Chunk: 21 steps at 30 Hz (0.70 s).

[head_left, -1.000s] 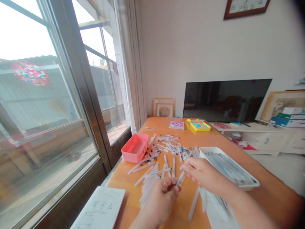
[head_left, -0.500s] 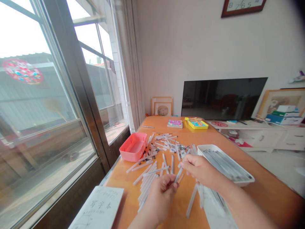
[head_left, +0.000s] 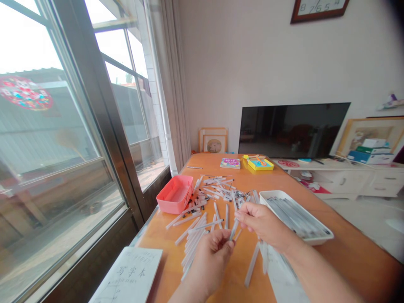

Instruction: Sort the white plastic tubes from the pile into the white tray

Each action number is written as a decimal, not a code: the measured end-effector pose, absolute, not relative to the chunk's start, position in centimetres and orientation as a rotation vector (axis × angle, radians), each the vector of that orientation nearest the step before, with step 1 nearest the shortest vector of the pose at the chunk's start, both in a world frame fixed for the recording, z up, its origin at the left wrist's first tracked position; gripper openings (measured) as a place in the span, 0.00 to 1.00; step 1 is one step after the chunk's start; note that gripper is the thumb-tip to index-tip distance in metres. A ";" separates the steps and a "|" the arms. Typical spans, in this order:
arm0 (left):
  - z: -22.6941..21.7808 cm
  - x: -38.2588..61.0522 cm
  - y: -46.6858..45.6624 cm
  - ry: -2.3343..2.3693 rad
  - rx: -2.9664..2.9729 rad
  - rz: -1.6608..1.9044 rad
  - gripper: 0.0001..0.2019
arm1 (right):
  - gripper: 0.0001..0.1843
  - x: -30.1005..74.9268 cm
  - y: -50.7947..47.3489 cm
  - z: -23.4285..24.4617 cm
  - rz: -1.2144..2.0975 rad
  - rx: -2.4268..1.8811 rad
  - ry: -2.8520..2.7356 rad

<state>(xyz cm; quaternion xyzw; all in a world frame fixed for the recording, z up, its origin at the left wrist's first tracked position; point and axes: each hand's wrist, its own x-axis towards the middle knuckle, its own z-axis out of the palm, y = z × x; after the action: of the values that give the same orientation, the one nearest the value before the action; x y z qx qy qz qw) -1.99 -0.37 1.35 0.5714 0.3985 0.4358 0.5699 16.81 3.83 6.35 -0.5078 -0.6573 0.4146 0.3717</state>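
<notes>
Both my hands hold one white pen barrel (head_left: 234,228) above the orange wooden table (head_left: 318,256). My left hand (head_left: 211,259) pinches its lower end, fingers curled closed. My right hand (head_left: 261,223) grips its upper end with closed fingers. Beneath and beyond them lie several loose white pen barrels (head_left: 197,237) and small dark pen parts (head_left: 221,191). A white tray (head_left: 315,240) full of grey pens sits just right of my right hand. A pink plastic basket (head_left: 176,195) stands to the left of the pile.
An exercise book (head_left: 129,275) lies at the table's near left corner. A small book (head_left: 230,163) and a yellow box (head_left: 259,164) sit at the far end. A window (head_left: 63,126) runs along the left; a television (head_left: 292,130) and low white cabinet (head_left: 353,185) stand behind.
The view has drifted slightly. My hands stay together on the same pen barrel, having shifted a little to the left and farther from me.
</notes>
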 end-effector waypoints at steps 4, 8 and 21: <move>1.2 -1.9 -0.3 0.934 1.324 1.042 0.08 | 0.21 16.7 4.0 6.0 1.058 -1.290 -1.649; 1.9 -2.0 -0.4 0.889 1.208 0.997 0.08 | 0.20 17.1 4.0 6.2 1.252 -1.229 -1.630; 1.8 -1.7 -0.8 0.988 1.217 0.944 0.15 | 0.21 15.5 4.3 4.6 0.925 -1.294 -1.624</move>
<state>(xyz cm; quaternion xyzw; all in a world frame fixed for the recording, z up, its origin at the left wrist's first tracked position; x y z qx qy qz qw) -1.70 -0.81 1.83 0.5272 0.4280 0.4086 0.6098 15.52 4.34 4.62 -0.5163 -0.6483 0.3692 0.4206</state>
